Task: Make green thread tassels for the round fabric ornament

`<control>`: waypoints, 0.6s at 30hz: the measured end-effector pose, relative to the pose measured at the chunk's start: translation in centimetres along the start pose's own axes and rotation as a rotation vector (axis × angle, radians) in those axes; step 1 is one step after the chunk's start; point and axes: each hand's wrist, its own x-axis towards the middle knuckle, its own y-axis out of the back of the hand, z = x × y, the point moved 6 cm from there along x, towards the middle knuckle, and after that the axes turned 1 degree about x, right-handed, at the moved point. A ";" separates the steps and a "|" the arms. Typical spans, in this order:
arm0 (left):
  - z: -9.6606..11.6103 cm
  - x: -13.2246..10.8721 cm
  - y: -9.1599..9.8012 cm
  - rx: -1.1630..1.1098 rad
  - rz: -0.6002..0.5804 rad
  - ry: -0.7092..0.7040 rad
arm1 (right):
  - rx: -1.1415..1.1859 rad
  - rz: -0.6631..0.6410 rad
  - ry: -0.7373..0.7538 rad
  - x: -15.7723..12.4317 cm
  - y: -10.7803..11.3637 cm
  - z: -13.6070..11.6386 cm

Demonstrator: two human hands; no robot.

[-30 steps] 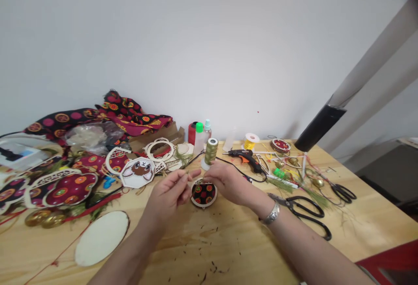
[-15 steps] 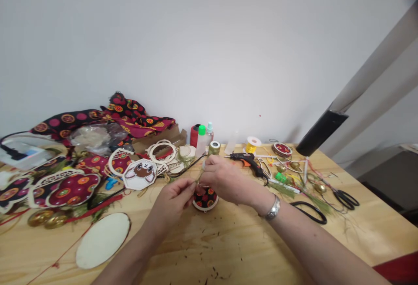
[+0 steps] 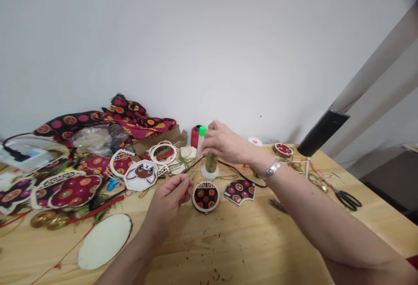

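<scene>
My right hand [image 3: 222, 143] reaches forward and grips the top of an upright spool of olive-gold thread [image 3: 211, 164] standing on the wooden table [image 3: 248, 241]. My left hand [image 3: 171, 198] hovers low near the table with thumb and fingers pinched together, apparently on a thin strand of the thread that I can barely make out. Just right of that hand lies a small round wooden-framed ornament [image 3: 205, 196] with black fabric dotted red. A fan-shaped patterned fabric piece [image 3: 241, 190] lies beside it.
Patterned fabric [image 3: 130, 119], wooden rings [image 3: 161, 150], an octagonal sheep ornament [image 3: 141, 174] and red fabric shapes [image 3: 73, 189] crowd the left. A pale oval board [image 3: 104, 241] lies front left. Scissors [image 3: 346, 198], bells and a red disc [image 3: 282, 150] sit at right. Glue bottles [image 3: 200, 134] stand behind the spool.
My right hand has lifted away from the left hand and moved back onto the thread spool's top. The left hand stayed pinched near the round ornament, now uncovered along with the fan-shaped piece.
</scene>
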 end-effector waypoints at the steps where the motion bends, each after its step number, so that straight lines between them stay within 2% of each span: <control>1: 0.0 0.0 0.0 -0.013 0.004 0.000 | 0.026 0.012 -0.021 0.2 0.5 0.6; 5: -0.3 0.0 0.2 -0.063 0.015 0.004 | 0.140 0.124 -0.054 0.8 2.6 2.4; 9: -0.5 0.2 0.3 -0.108 0.030 0.004 | 0.202 0.288 -0.127 0.6 5.7 3.6; 14: -0.3 0.1 0.2 -0.144 0.050 -0.003 | 0.158 0.521 -0.158 -0.1 11.1 3.2; 18: 0.0 0.0 0.0 -0.147 0.057 -0.007 | 0.168 0.742 -0.220 -2.7 16.0 2.6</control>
